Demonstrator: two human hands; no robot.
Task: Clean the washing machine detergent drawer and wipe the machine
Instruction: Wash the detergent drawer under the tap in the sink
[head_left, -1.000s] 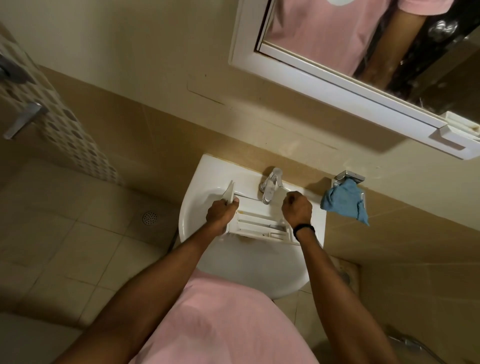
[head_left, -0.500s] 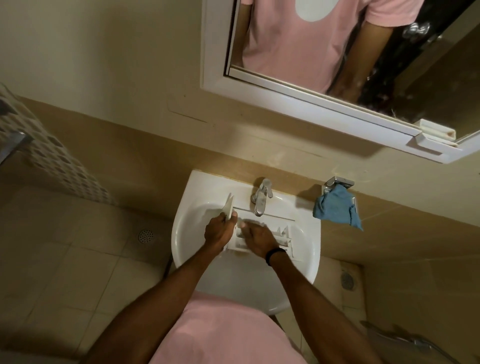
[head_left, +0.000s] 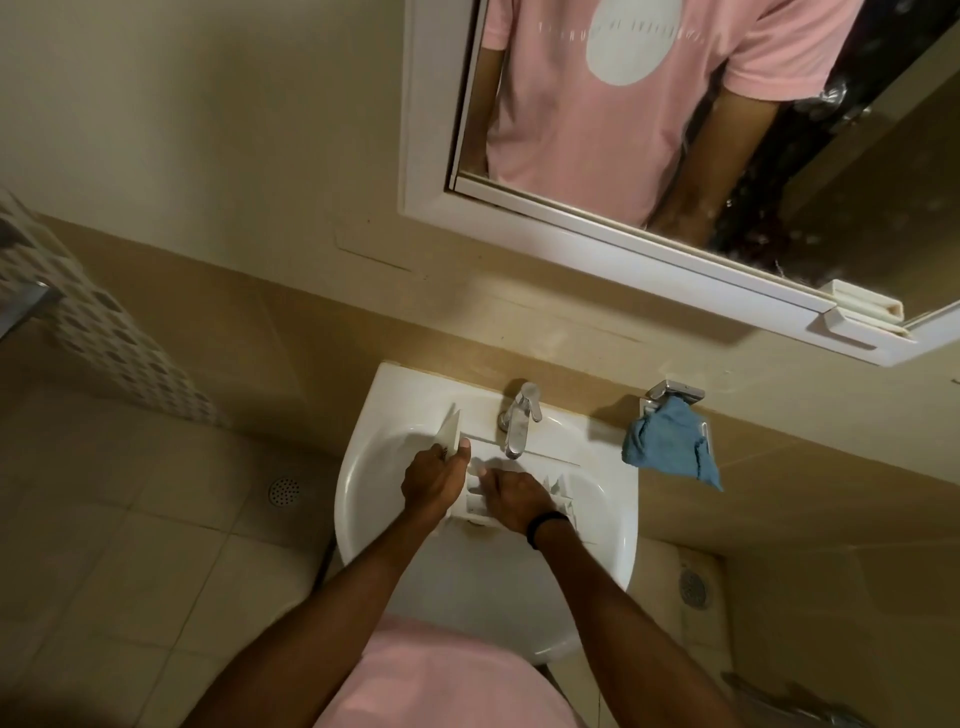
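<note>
Detergent drawer (head_left: 562, 491) lies across the bowl of the white sink (head_left: 363, 499), just under the faucet (head_left: 517, 423), with its front panel tipped up at the left end. Left hand (head_left: 434, 483) grips that left end, fingers curled round the panel and thumb on the top edge. Right hand (head_left: 514, 496) lies flat over the middle compartments, fingers stretched out leftward and touching the plastic, pinching nothing. Cannot tell if water is running.

Handling, as a judgement: a light, hollow, stiff plastic moulding. It is probably wet and slick with detergent film, so it could slide on the glazed bowl. The thin ribs at the right end and the partition walls look like the weak parts. The best hold is the thick front panel or the long side walls, not the ribs. One hand should pin it while the other rubs.

Blue cloth (head_left: 670, 449) hangs on a wall holder to the right of the sink, well apart from both hands.
</note>
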